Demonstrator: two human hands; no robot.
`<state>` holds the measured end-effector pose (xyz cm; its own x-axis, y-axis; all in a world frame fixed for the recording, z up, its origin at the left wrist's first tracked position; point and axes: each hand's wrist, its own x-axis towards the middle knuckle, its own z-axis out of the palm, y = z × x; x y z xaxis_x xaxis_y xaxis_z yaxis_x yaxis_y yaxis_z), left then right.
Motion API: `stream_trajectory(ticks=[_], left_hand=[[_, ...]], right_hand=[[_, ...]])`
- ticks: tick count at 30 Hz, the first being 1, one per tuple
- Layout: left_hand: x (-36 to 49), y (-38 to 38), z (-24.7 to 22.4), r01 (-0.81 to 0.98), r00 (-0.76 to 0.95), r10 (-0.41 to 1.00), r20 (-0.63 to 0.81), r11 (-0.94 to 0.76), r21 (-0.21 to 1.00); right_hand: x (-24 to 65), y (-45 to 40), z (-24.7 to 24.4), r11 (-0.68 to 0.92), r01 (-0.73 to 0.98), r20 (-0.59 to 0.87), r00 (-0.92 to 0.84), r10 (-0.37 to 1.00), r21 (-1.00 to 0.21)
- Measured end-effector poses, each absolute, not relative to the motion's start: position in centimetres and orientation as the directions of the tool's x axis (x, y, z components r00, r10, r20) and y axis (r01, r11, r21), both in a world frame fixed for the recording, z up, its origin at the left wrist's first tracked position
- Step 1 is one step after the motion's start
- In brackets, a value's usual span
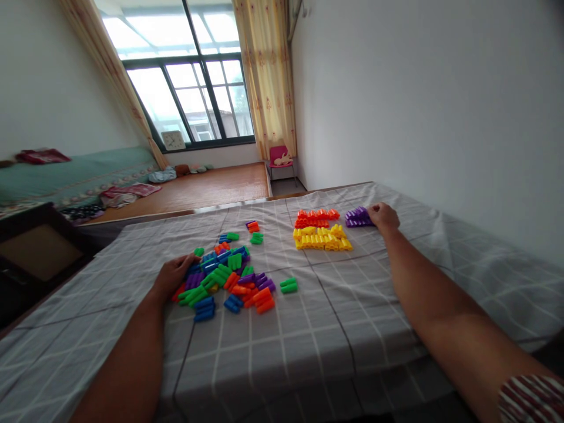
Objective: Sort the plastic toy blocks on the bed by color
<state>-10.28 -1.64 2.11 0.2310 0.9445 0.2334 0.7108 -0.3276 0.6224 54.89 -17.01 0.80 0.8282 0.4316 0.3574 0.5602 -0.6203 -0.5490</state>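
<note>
A mixed pile of small plastic tube-shaped toy blocks [220, 273] in green, blue, orange, purple and yellow lies on the left half of the cloth. At its left edge rests my left hand [174, 276], fingers stretched out over the blocks; their tips are partly hidden. Further off to the right, my right hand [384, 217] has its fingers pinched at the right end of a group of purple blocks [359, 217]. The piece in that pinch is mostly covered. Just left of it stand rows of orange blocks [315, 218], with yellow blocks [324, 239] in front of them.
A grey checked cloth [282, 346] covers the surface. One green block [289, 285] lies apart, right of the pile. A white wall [423, 117] borders the right side. Beyond are a brown bed platform [220, 185], a pink chair [279, 155] and a window.
</note>
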Motion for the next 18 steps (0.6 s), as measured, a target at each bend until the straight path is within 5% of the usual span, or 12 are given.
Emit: stream_trajectory(ticks=[7,12,18], left_hand=[[-10.2,-1.7,2.0,0.709,0.223,0.947,0.23,-0.319,0.629],[-9.7,-2.3,1.9,0.66,0.239,0.936,0.257,-0.351,0.665],[-9.4,-1.9,1.1,0.63,0.254,0.923,0.288,-0.384,0.675]], right_hand=[[54.6,-17.1,0.8,-0.542,0.653,0.502,0.756,0.42,-0.529],[52.1,-16.5,0.9,-0.313,0.844,0.688,0.536,0.489,-0.435],[44.7,-15.3,2.7,-0.022,0.944,0.747,0.274,0.605,-0.328]])
